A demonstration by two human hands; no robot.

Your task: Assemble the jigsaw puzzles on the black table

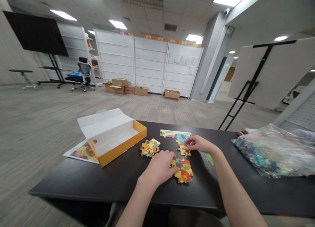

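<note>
On the black table, my left hand (161, 166) is bent over the left edge of a joined block of jigsaw puzzle pieces (184, 175), thumb and forefinger around a yellow part. My right hand (199, 143) is closed at the right side of an upper section of joined puzzle pieces (182, 149), fingertips on its edge; what lies under them is partly hidden. That section runs up to a strip of joined pieces (169, 133) with a blue shape. A narrow gap separates the upper section from the lower block. A pile of loose pieces (148, 147) lies left of both.
An open yellow box (120, 149) with a white lid stands at the left, over a printed picture sheet (82, 152). A green piece (209, 158) lies beside my right forearm. At the right is a clear plastic bag (275, 151) of many small colourful pieces.
</note>
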